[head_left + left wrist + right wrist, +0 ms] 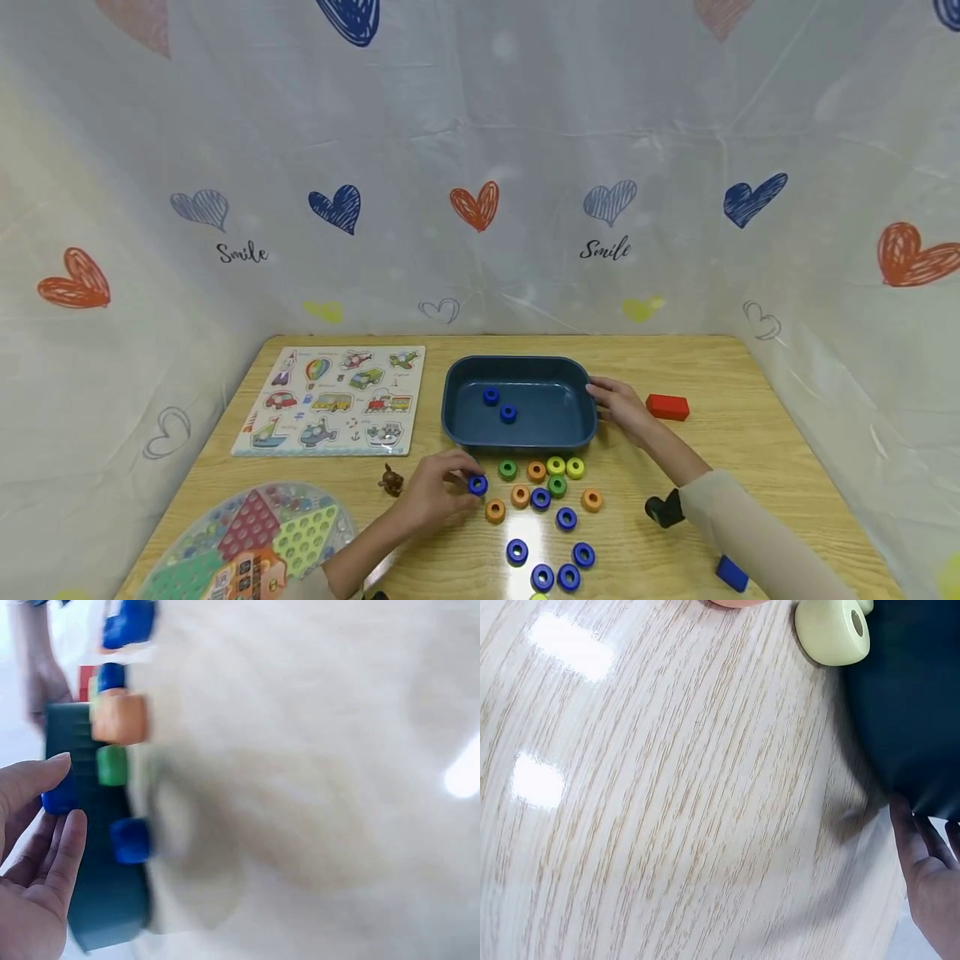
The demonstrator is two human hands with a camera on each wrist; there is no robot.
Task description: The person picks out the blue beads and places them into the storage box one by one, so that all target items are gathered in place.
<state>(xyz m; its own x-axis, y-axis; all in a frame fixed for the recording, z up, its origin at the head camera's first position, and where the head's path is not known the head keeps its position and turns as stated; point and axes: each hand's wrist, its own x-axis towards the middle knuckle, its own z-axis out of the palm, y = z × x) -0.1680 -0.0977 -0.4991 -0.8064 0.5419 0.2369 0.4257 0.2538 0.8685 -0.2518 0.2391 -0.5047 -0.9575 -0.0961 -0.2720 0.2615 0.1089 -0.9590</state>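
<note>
My left hand (438,492) pinches a blue ring (477,484) between thumb and fingertips, just in front of the tray's near left corner. In the left wrist view the pinched blue ring (60,793) shows against the side of the dark teal tray (112,907). My right hand (618,406) grips the tray (517,448) at its right rim, the thumb (901,817) against the outer wall. Inside the tray lie two blue rings (499,404). Blue, orange, green (507,469) and yellow rings (556,466) are scattered on the table before it.
A picture puzzle board (330,400) lies at the back left, with a small brown figurine (391,481) near it. A round marble game board (255,533) is at the front left. To the right are a red block (667,407) and a blue block (732,573).
</note>
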